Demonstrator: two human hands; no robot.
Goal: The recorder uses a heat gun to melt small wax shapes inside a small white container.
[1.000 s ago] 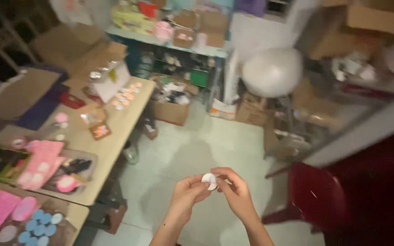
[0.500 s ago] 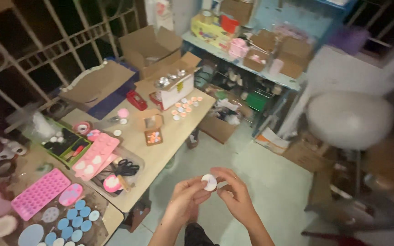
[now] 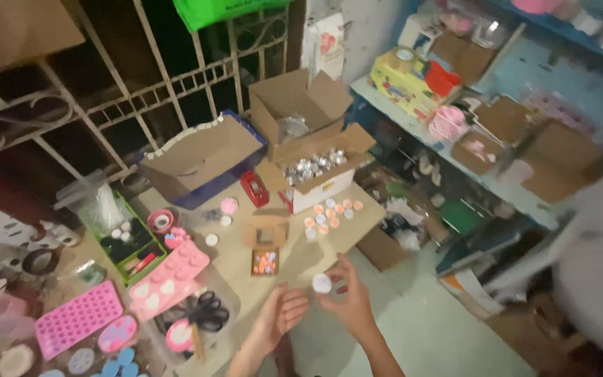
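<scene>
Holding a small white round piece [image 3: 322, 283] between the thumb and fingertips of my right hand [image 3: 347, 301], I keep it raised just past the near edge of the table [image 3: 294, 262]. What the piece is cannot be made out: it is small and blurred, and my fingers cover its lower rim. My left hand [image 3: 282, 312] sits just beside it, palm up, fingers loosely spread and closed on nothing, its fingertips near the piece without clearly touching it. Both forearms run out of the lower edge of the view, so neither elbow shows.

On the table, a pink mould with heart-shaped cavities [image 3: 169, 279] lies tilted, and black scissors [image 3: 207, 312] rest in a clear tray below it, partly hidden by its wall. A flat pink mould with many small cells [image 3: 78, 319] lies at the lower left, with other shapes near it cut off by the frame. A small open cardboard box [image 3: 265, 253] holds orange and pink bits too blurred to identify. Further back, an open carton [image 3: 315, 171] contains shiny silver items, indistinct at this range. Small round pieces in orange and white [image 3: 329, 213] lie loose before it. The right side of the view is smeared; a pale rounded shape [image 3: 598, 258] there cannot be identified.
</scene>
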